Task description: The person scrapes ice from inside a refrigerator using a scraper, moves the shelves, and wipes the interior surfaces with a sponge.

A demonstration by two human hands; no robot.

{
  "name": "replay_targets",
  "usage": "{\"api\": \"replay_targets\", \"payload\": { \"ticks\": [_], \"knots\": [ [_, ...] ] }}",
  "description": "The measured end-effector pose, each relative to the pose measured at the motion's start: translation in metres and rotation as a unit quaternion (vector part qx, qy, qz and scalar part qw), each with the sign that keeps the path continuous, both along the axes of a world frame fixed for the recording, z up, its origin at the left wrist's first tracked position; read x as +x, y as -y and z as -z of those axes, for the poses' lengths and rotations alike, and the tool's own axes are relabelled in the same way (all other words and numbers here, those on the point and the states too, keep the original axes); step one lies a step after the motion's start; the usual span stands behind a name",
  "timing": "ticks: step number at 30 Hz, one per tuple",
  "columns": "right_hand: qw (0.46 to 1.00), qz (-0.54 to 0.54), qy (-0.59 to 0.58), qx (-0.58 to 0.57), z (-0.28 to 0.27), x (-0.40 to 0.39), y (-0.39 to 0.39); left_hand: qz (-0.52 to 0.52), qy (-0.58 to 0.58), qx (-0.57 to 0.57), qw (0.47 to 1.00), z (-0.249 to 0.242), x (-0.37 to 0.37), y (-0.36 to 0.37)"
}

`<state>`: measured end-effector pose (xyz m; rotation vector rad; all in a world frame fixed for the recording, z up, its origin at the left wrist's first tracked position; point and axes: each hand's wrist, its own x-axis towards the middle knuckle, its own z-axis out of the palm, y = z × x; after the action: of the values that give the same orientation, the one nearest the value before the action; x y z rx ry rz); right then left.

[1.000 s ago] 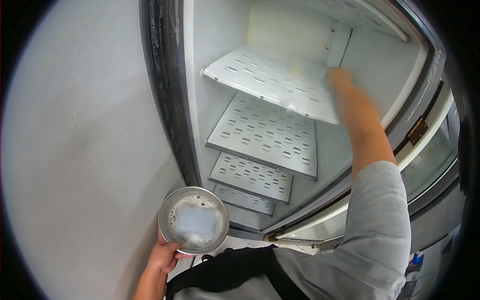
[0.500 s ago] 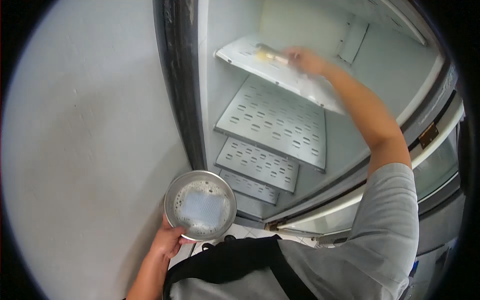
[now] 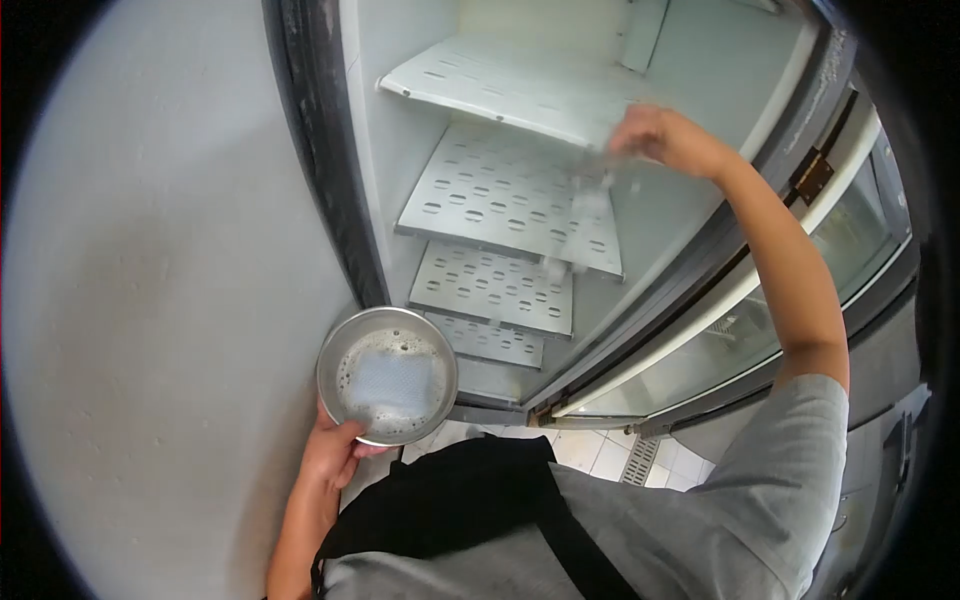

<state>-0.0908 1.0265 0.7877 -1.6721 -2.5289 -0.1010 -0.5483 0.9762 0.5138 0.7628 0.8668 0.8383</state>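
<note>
My left hand [image 3: 332,447] grips the rim of a round metal bowl [image 3: 322,375] held low at the left. Foamy liquid [image 3: 398,342] fills it, and a pale blue rectangular cloth or pad [image 3: 392,382] lies in the foam. My right hand [image 3: 655,138] is closed at the front right corner of the top fridge shelf [image 3: 500,80]. From its fingers a brush [image 3: 598,166] points down to the left, smeared by motion. Pale blurred drops or splashes show below it, in front of the second shelf [image 3: 500,195].
Lower slotted shelves [image 3: 490,290] stack beneath. The dark door seal [image 3: 330,150] and a grey panel [image 3: 170,250] border the left. At the right is an open glass door [image 3: 740,340] with a rusty hinge [image 3: 812,178]. A floor drain grate [image 3: 640,462] lies among white tiles.
My right hand has moved with the brush from over the top shelf to its front right corner, the brush now tilting downward. Blurred drops have appeared. The bowl stays in my left hand.
</note>
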Motion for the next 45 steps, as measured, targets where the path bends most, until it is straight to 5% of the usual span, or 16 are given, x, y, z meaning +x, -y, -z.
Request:
{"api": "replay_targets", "payload": {
  "ticks": [4,5,8,12,15,18,21,24,30,33,36,45],
  "knots": [
    [0.996,0.087,-0.013,-0.022,-0.017,0.01,0.036,0.016,0.003,0.008,1.0,0.001,-0.003,-0.003],
    [0.995,0.077,-0.013,0.069,-0.019,0.008,0.04,0.016,0.007,0.011,1.0,0.004,-0.003,-0.004],
    [0.944,0.265,-0.042,0.192,-0.034,-0.006,0.036,0.011,0.008,0.008,1.0,0.007,-0.004,-0.006],
    [0.844,0.414,0.208,0.27,-0.043,0.01,-0.002,0.001,-0.007,-0.017,1.0,-0.003,-0.001,-0.005],
    [0.837,0.389,0.354,0.151,-0.037,0.028,-0.026,-0.005,0.001,-0.032,0.999,0.004,0.0,-0.006],
    [0.856,0.381,0.317,0.146,-0.016,0.058,-0.081,-0.013,0.031,-0.038,0.999,0.014,-0.003,-0.006],
    [0.853,0.391,0.344,0.009,-0.034,0.041,-0.122,-0.031,0.046,-0.049,0.997,0.012,-0.001,-0.003],
    [0.866,0.419,0.242,0.129,-0.055,0.063,-0.128,-0.06,0.011,-0.054,0.997,-0.011,0.01,0.004],
    [0.864,0.371,0.335,0.058,-0.022,0.129,-0.183,-0.1,-0.026,-0.065,0.992,-0.019,0.018,0.007],
    [0.891,0.361,0.276,-0.012,-0.039,0.103,-0.181,-0.11,-0.029,-0.066,0.991,-0.023,0.021,0.008],
    [0.893,0.446,0.048,0.02,-0.068,0.072,-0.161,-0.098,-0.035,-0.065,0.992,-0.034,0.025,0.008],
    [0.818,0.363,0.445,0.0,-0.153,-0.021,-0.1,-0.097,-0.033,-0.027,0.994,-0.029,0.038,0.01]
  ]
}}
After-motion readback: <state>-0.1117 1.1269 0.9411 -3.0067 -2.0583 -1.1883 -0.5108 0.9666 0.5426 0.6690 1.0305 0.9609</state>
